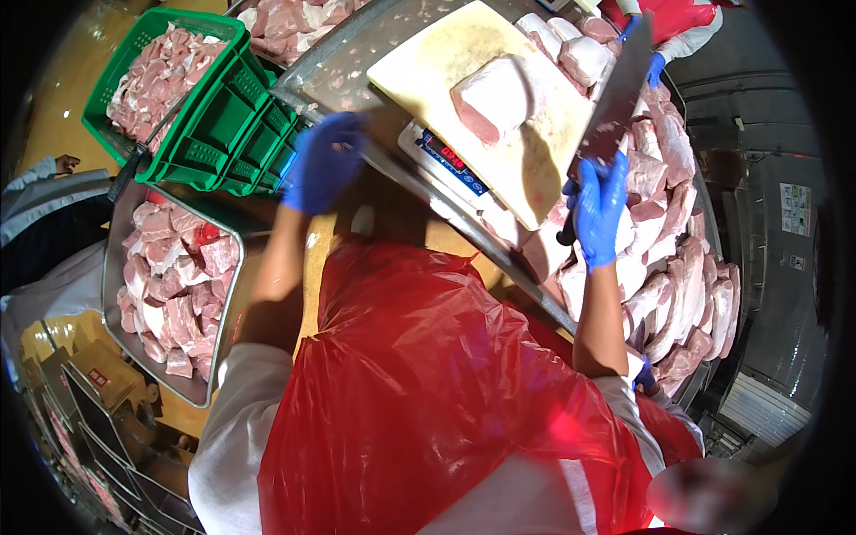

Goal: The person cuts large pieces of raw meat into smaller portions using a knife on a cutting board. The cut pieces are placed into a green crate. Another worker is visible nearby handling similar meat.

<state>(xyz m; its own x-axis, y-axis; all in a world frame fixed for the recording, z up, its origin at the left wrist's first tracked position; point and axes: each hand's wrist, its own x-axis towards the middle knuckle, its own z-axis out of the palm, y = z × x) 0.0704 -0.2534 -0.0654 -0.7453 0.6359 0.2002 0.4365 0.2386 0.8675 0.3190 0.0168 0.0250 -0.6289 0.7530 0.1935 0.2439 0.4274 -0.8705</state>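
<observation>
My right hand (597, 214), in a blue glove, is closed around the handle of a large knife. The broad blade of the knife (615, 102) points up and away, over the right edge of a white cutting board (419, 67). On that board lies a thick block of raw pork (499, 98) with a pale fat side. My left hand (328, 160), also gloved in blue, hangs in the air beside the stacked green crates and left of the board. Motion smears its fingers, and I make out nothing held in it.
Beneath the board sits a scale with a lit display (446, 160). Raw pork pieces (669, 267) heap along the table's right side. Left stand green crates (214, 152) with trimmings and a metal tub (234, 312) of chunks. Other workers' gloved hands (655, 69) show at far right and lower right.
</observation>
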